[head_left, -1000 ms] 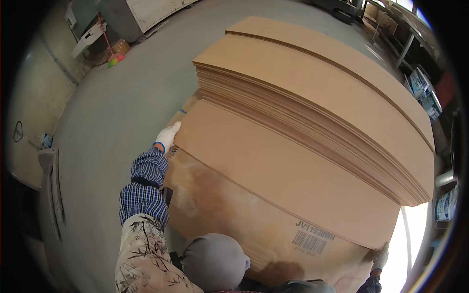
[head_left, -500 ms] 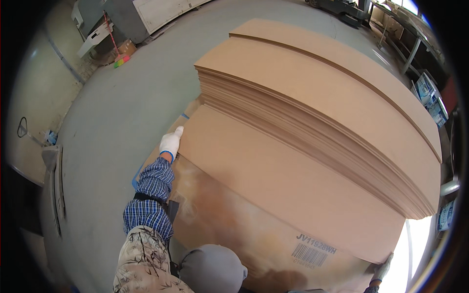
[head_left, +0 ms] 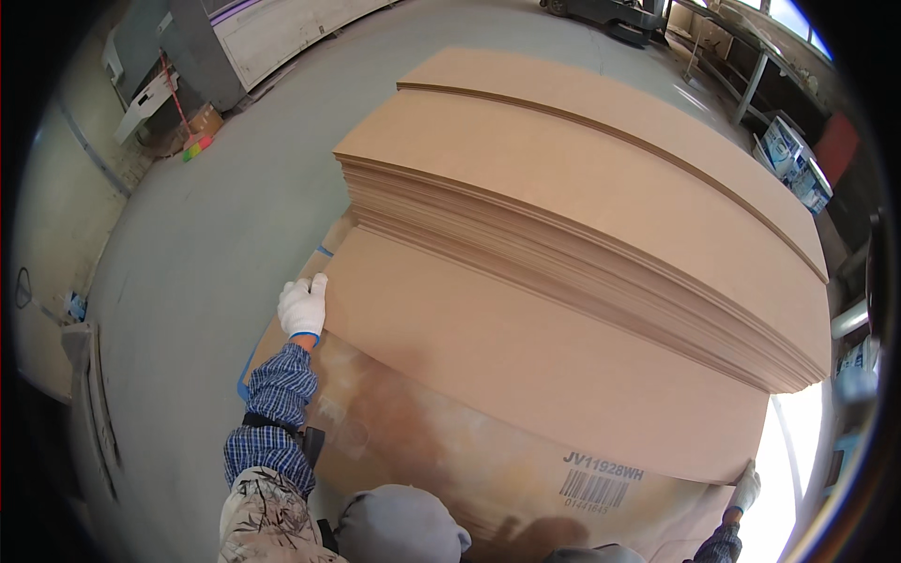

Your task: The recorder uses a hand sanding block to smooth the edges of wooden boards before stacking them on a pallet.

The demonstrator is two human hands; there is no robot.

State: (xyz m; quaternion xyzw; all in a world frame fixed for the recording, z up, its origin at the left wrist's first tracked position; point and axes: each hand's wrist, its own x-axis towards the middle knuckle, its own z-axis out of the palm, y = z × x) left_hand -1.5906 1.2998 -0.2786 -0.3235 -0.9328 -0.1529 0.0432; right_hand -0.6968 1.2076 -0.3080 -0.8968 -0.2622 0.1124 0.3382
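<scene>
My left hand (head_left: 304, 305), in a white glove with a blue cuff, has its fingers curled over the near left corner of a long, smooth brown board (head_left: 544, 347). At the opposite end, my right hand (head_left: 747, 488), also in a pale glove, grips the near right corner of the same board. The board lies in front of a tall stack of like boards (head_left: 563, 178). Below its near edge shows a stained brown sheet (head_left: 413, 413) bearing a printed barcode. Both hands' fingertips are partly hidden by the board's edge.
Blue-and-white buckets (head_left: 793, 164) stand right of the stack, near a metal-framed bench (head_left: 751, 84). A broom (head_left: 195, 147) leans by a machine at the far left. Flat panels (head_left: 92, 375) stand at the left. Grey floor (head_left: 206, 244) extends beside the stack.
The view has shifted, so the stack sits further left. Both hands stay at the board's ends; the left hand's fingers now curl further over the corner, and more of the right hand shows.
</scene>
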